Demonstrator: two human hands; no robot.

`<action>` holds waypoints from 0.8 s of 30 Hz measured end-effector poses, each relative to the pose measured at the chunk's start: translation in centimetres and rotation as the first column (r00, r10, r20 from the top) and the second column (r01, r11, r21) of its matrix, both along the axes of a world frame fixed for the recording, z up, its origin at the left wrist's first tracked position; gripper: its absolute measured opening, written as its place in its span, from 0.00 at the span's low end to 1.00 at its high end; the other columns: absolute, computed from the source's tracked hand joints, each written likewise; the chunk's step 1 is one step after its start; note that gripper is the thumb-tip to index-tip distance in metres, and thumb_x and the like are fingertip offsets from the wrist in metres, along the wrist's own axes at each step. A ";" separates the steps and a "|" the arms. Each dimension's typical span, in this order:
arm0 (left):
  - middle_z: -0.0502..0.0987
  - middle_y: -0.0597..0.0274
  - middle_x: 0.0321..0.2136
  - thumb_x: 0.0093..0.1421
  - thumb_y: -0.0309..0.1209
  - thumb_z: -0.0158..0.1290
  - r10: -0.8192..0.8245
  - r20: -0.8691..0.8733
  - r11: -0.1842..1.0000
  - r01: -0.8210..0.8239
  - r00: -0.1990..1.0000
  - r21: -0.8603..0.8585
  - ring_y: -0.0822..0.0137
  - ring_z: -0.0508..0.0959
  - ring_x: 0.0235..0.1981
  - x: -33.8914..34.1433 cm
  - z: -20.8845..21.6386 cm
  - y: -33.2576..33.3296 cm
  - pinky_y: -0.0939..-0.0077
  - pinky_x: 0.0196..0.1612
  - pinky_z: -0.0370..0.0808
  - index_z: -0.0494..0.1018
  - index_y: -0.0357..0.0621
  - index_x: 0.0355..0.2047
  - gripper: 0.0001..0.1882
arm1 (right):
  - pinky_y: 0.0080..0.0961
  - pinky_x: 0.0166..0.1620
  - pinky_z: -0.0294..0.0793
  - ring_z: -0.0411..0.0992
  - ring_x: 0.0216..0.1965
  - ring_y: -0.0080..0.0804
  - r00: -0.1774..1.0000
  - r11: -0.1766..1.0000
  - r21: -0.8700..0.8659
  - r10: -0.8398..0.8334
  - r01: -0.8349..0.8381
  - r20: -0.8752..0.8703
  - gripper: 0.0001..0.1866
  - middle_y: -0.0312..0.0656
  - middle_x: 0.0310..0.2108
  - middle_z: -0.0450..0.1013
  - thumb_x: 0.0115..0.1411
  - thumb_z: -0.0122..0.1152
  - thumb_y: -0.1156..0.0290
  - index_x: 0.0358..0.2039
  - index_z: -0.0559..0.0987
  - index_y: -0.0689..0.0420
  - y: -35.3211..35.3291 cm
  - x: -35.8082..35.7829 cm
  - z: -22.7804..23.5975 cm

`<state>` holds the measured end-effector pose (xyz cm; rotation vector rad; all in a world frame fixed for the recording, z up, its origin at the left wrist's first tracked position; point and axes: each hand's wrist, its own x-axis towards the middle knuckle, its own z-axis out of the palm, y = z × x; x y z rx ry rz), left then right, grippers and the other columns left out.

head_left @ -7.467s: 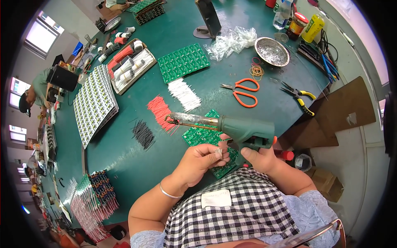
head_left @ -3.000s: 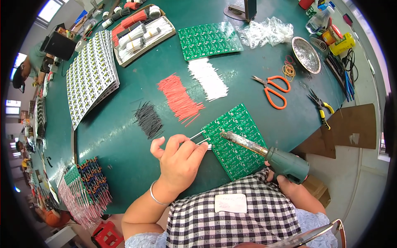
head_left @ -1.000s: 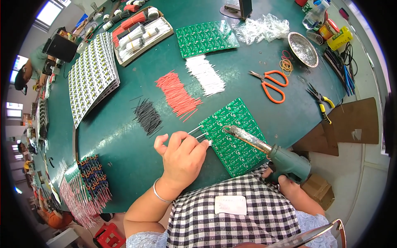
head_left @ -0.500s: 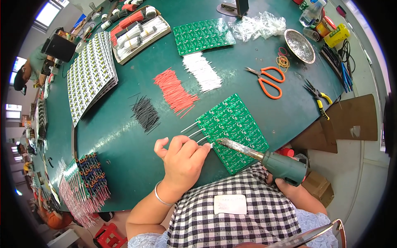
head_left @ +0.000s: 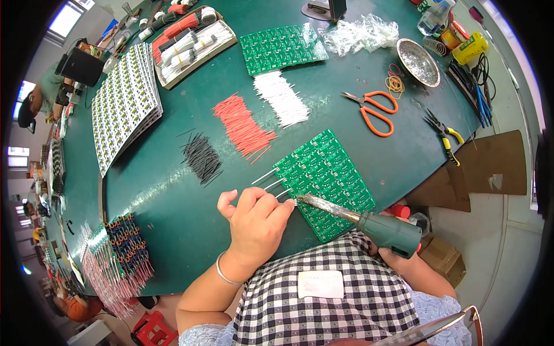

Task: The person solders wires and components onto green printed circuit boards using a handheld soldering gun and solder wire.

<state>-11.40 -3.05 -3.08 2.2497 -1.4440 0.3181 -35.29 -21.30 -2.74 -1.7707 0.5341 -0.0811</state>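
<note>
A green circuit board panel [head_left: 332, 179] lies on the table in front of me, its corner pointing away. White wires [head_left: 266, 183] stick out from its left edge. At that edge, the fingers of my left hand [head_left: 258, 222] are pinched on a white wire, mostly hidden by them. My right hand [head_left: 398, 260] is closed around the green handle of a soldering iron [head_left: 388, 232], partly hidden below it. The iron's metal end reaches left over the panel, with its tip beside my left fingertips.
Beyond the panel lie piles of black wires [head_left: 202, 160], red wires [head_left: 243, 127] and white wires [head_left: 281, 99]. Orange-handled scissors [head_left: 378, 112], pliers [head_left: 444, 137] and a metal bowl [head_left: 418, 62] are on the right. Wired boards [head_left: 131, 245] sit at the left.
The soldering iron and my right hand have shifted slightly left, bringing the tip closer to my left fingertips. My left hand stays at the panel's edge.
</note>
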 end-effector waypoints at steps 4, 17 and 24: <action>0.63 0.76 0.19 0.46 0.29 0.56 -0.003 -0.003 1.000 0.003 1.000 0.003 0.74 0.69 0.30 0.1 0.0 0.0 0.58 0.47 0.52 0.77 0.57 0.25 0.05 | 0.33 0.50 0.66 0.69 0.47 0.39 0.998 0.999 0.022 -0.049 0.048 0.042 0.17 0.45 0.40 0.74 0.49 0.62 0.73 0.41 0.76 0.60 0.2 -0.4 -0.7; 0.65 0.77 0.20 0.47 0.29 0.57 0.004 -0.024 1.000 -0.005 1.000 -0.011 0.74 0.70 0.31 -0.1 0.2 -0.2 0.58 0.47 0.52 0.76 0.57 0.25 0.05 | 0.23 0.31 0.72 0.72 0.25 0.28 0.984 0.976 0.190 -0.132 0.108 0.119 0.29 0.43 0.36 0.74 0.56 0.60 0.56 0.49 0.67 0.67 0.6 -0.2 -0.4; 0.64 0.76 0.17 0.40 0.28 0.62 -0.024 0.006 0.998 0.024 1.000 -0.065 0.73 0.70 0.28 -1.0 0.4 0.0 0.60 0.47 0.52 0.75 0.56 0.20 0.08 | 0.22 0.36 0.74 0.74 0.29 0.24 0.979 0.991 -0.017 0.137 -0.136 0.150 0.20 0.41 0.34 0.73 0.56 0.56 0.73 0.47 0.66 0.65 -0.6 -1.8 -0.5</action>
